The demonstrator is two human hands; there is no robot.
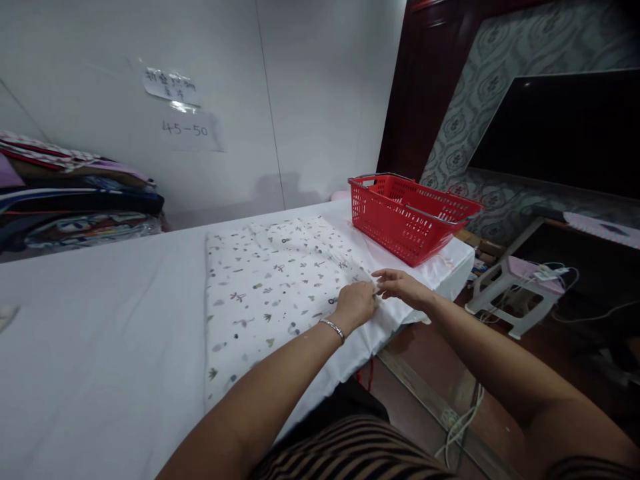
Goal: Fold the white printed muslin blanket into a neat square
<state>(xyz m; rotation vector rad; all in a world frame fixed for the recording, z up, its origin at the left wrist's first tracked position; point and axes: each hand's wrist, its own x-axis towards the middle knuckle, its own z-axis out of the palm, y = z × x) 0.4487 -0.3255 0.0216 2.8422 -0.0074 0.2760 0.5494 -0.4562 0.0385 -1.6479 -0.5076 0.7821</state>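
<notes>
A white cloth (280, 280) with small plant and animal prints lies spread on the white-covered table, with soft wrinkles toward its far right part. My left hand (356, 303), a silver bracelet at its wrist, is closed on the cloth's right edge. Just to the right of it is my right hand (400, 287), its fingers stretched out and apart, the tips close to the same edge. Whether those tips touch the fabric I cannot tell.
A red plastic basket (400, 223) stands at the table's right end. Folded fabrics (75, 193) are stacked at the far left by the wall. On the floor to the right are a stool (525, 287) with cables on it and a loose cord. White sheeting (125, 320) covers the table.
</notes>
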